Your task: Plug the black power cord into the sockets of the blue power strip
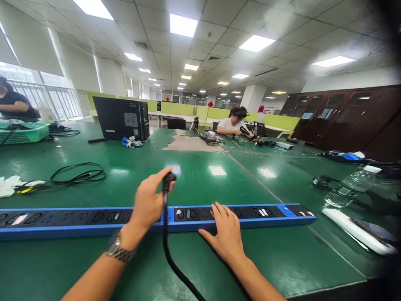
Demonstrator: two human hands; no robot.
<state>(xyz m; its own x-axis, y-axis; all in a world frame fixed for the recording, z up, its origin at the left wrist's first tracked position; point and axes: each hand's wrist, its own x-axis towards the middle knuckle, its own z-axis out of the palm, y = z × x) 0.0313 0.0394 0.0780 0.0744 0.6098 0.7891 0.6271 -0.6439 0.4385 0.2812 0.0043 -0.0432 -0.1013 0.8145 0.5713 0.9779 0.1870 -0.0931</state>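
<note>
A long blue and black power strip (266, 214) lies across the green table (194, 175) in front of me. My left hand (148, 202), with a metal watch on its wrist, is closed round a black plug (168, 180) held a little above the strip. The plug's black cable (171, 259) hangs down toward me. My right hand (227, 234) lies flat with its fingers stretched out, pressing on the strip's near edge to the right of the plug.
A coiled black cable (78, 174) lies at the left. A black computer case (122, 118) stands farther back. A clear water bottle (351, 186) and a white flat device (357, 230) sit at the right. One person sits at the far end, another at far left beside a green basket (23, 133).
</note>
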